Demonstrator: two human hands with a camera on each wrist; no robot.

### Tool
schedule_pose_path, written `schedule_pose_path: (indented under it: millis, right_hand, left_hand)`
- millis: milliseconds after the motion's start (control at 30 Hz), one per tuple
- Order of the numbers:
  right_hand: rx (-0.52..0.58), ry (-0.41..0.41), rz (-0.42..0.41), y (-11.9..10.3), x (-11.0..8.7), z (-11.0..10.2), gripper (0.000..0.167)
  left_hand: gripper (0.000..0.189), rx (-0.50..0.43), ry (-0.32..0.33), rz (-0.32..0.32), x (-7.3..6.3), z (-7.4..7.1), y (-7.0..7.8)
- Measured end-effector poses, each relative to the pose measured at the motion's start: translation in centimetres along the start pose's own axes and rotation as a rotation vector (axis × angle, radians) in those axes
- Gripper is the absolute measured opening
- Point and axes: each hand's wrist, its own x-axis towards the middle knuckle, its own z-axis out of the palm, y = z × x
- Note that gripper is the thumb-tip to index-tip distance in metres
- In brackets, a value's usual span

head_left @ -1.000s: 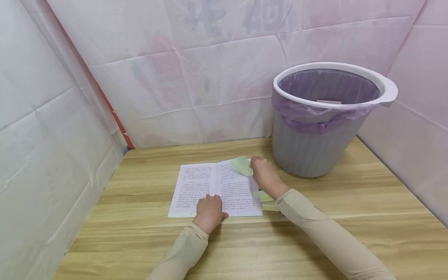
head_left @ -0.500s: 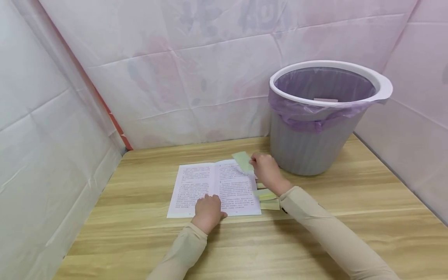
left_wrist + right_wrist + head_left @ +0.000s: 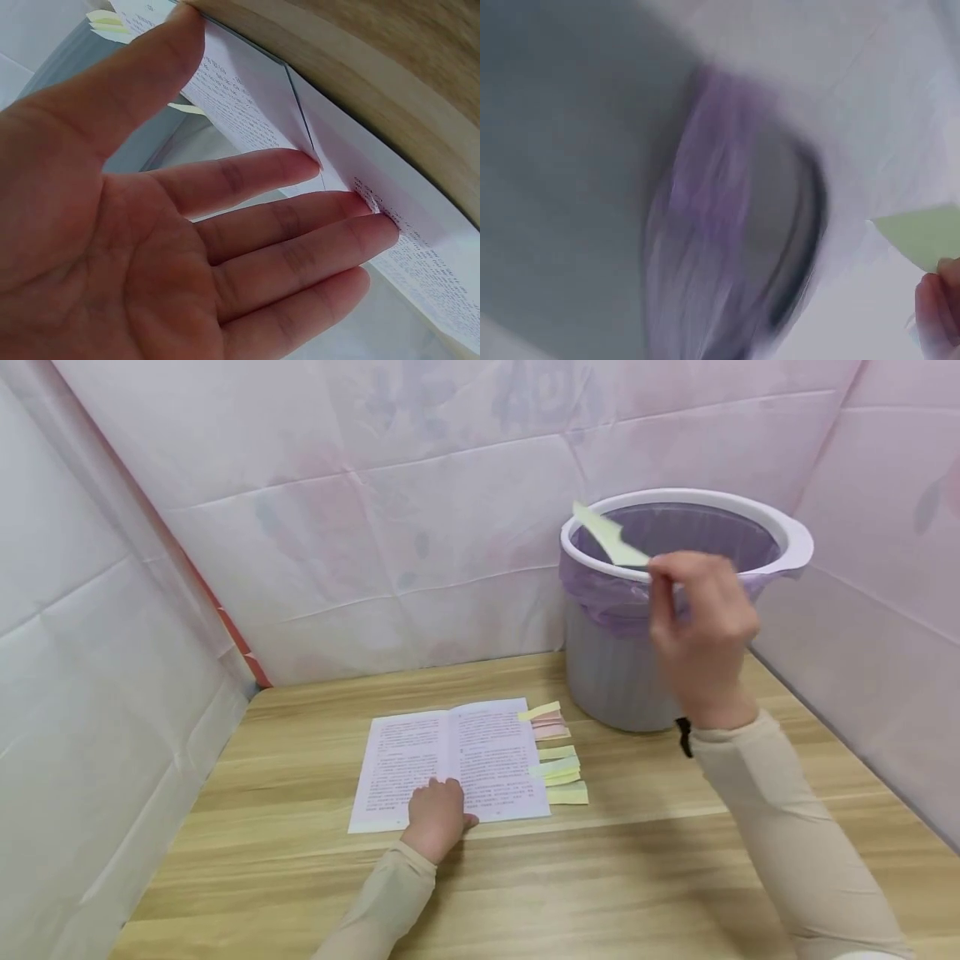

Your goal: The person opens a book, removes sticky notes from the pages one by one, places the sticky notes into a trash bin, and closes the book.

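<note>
Head view: right hand has swung from the far right corner of the book up to the trash bin, near the surface's far right corner. Thumb and fingertip pinch a pale green sticky note, now in the air by the bin's left rim. It reads as wholly off the book; sticky tabs still jut from the page edge, so likely only part done. Note's long axis slants, gripped end low, free end up toward the surface's far left corner. Left hand hasn't left the book's near edge.

Left wrist view: left hand's fingers extended, nearly straight, tips on the pages by the spine, pinching nothing.

Right wrist view: blurry; bin and purple liner fill the left, note at right edge, pointed corner away from fingertips.
</note>
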Motion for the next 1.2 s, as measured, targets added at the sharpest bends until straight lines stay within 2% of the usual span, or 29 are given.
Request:
schedule_pose_path:
  millis: [100, 167, 300, 500, 867, 1067, 1200]
  right_hand:
    - [-0.080, -0.016, -0.004, 1.4, 1.8, -0.7, 0.010]
    - [-0.145, -0.081, -0.020, 2.6, 2.6, -1.3, 0.014]
    - [-0.239, -0.265, -0.060, 4.6, 3.6, -2.3, 0.018]
    - [-0.276, -0.410, -0.060, 5.8, 4.1, -3.0, 0.020]
    - [-0.309, -0.477, 0.004, 5.8, 4.2, -4.1, 0.028]
    - [-0.326, -0.553, -0.021, 5.3, 4.1, -4.1, 0.029]
    - [-0.323, -0.551, -0.047, 5.0, 3.7, -3.8, 0.030]
  left_hand:
    - [0.055, -0.003, 0.005, 0.000, 0.0, 0.0, 0.0]
    - [0.055, 0.000, 0.005, 0.004, 0.0, -0.1, 0.0]
    - [0.055, 0.004, 0.007, 0.008, -0.1, -0.1, 0.1]
    - [0.055, 0.005, 0.015, 0.018, -0.1, -0.2, 0.2]
    - [0.056, 0.013, 0.010, 0.044, 0.2, 0.0, 0.5]
    - [0.056, 0.016, 0.011, 0.040, 0.3, 0.2, -0.1]
    - [0.056, 0.017, 0.019, 0.047, 0.2, 0.1, -0.5]
